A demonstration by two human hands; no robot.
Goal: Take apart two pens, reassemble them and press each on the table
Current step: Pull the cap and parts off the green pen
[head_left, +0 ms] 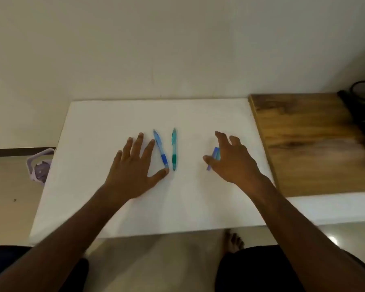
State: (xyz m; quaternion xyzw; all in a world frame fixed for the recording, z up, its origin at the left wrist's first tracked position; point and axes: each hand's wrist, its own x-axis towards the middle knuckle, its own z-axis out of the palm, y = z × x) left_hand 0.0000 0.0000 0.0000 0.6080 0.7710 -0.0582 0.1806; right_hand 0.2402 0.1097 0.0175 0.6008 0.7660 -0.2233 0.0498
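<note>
A person sits at a white table seen from above, both bare arms reaching forward over it.

Two pens lie near the middle of the table, side by side but not touching. The blue pen lies with its long axis running away from the person, tilted so that its far end leans left; its darker grip section is at the near end. The teal pen sits just to its right, almost straight along the near-far line, with its darker grip also at the near end and its tip pointing toward the person.

The left hand lies palm down on the table with fingers spread and straight, holding nothing. Its thumb tip is touching or nearly touching the near end of the blue pen, and its index finger lies just beside the pen's upper barrel.

The right hand hovers well to the right of the pens, fingers loosely curled. A small blue piece shows at its thumb side, slanted with its far end to the right; motion blur makes it unclear whether the hand grips the piece or only covers it.

To the right, a wooden surface adjoins the table, with a dark object at its far right edge. On the floor to the left stands a pale lilac container; its contents are too dim to make out.
</note>
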